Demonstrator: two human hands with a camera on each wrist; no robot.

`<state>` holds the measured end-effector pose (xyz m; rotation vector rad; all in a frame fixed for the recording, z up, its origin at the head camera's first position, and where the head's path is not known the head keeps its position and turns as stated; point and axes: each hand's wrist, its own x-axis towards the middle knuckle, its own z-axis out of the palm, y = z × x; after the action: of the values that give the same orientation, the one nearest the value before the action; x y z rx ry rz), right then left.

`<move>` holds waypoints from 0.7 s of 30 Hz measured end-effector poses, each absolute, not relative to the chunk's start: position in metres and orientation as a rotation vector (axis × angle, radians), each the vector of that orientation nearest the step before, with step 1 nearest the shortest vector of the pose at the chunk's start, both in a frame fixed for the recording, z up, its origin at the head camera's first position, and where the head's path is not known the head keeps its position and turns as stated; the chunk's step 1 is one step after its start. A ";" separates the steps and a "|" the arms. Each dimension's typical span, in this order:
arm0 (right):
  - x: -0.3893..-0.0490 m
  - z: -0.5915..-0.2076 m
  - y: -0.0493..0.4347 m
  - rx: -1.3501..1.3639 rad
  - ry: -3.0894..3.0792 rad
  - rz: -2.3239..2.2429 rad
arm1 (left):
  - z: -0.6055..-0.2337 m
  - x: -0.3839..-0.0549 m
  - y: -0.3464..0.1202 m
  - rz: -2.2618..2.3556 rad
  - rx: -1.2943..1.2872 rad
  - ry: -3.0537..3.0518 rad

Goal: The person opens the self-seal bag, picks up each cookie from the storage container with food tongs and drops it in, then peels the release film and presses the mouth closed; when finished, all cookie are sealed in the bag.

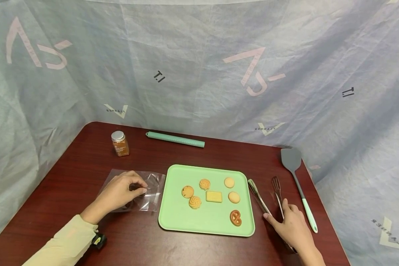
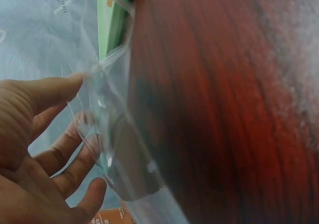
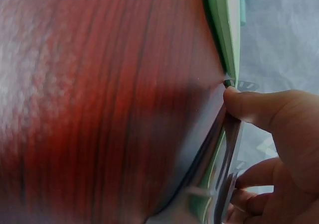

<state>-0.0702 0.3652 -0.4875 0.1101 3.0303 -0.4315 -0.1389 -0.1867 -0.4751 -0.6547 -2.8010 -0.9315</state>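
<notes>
Both hands grip: the left hand (image 1: 119, 192) pinches the clear bag (image 1: 152, 192) to lift its mouth, the right hand (image 1: 290, 225) grasps the tongs (image 1: 259, 197) beside the tray (image 1: 176, 221).

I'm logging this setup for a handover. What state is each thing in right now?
Clear plastic bag: flat on table, edge pinched by left hand.
Tongs: lying on table, right hand gripping them.
Green tray: flat, holding seven cookies.
Spice jar: upright, lid on.
Spatula: lying flat, untouched.
Green roll: lying at table's back edge.
</notes>
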 end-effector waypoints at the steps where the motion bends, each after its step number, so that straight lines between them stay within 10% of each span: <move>1: -0.071 -0.488 0.365 0.105 3.038 -0.435 | -0.475 -0.139 -0.187 -0.934 -0.654 -2.802; 21: -0.081 -0.479 0.357 -0.280 3.335 -0.762 | -0.477 -0.139 -0.189 -0.965 -0.655 -2.798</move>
<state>-0.0814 0.3571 -0.4793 -0.2801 3.3351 -0.7618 -0.1387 -0.1892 -0.4767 -0.6549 -2.7976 -0.9650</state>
